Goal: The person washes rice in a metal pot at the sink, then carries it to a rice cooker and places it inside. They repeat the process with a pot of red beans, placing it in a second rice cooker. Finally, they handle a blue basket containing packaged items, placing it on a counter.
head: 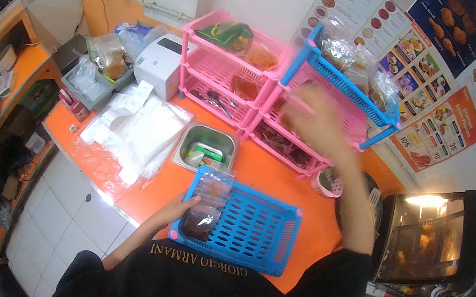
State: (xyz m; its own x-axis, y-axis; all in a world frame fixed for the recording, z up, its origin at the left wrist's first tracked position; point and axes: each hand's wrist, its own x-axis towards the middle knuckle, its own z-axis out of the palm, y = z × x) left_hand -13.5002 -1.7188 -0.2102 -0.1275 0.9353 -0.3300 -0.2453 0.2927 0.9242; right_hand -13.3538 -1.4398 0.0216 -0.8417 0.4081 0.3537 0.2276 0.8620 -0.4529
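My left hand [179,209] is at the left side of a blue plastic basket [247,257], its thumb over a row of small clear packets [207,207] with dark brown contents. Its other fingers are mostly hidden. The packets lie along the basket's left side and reach past its far edge. My right hand [306,105], blurred, is extended into the right-hand pink rack [271,95], below a tilted blue tray [349,84]. Whether its fingers hold anything cannot be made out. Dark packets [286,145] fill the lowest shelf under that hand.
A steel container [182,148] sits behind the basket. Leftward are clear plastic bags [143,146], a white label printer [162,63] and a grey bin [96,87]. Another pink rack [218,69] holds packets and utensils. A pink cup [326,183] and a lit glass food cabinet [425,238] stand right.
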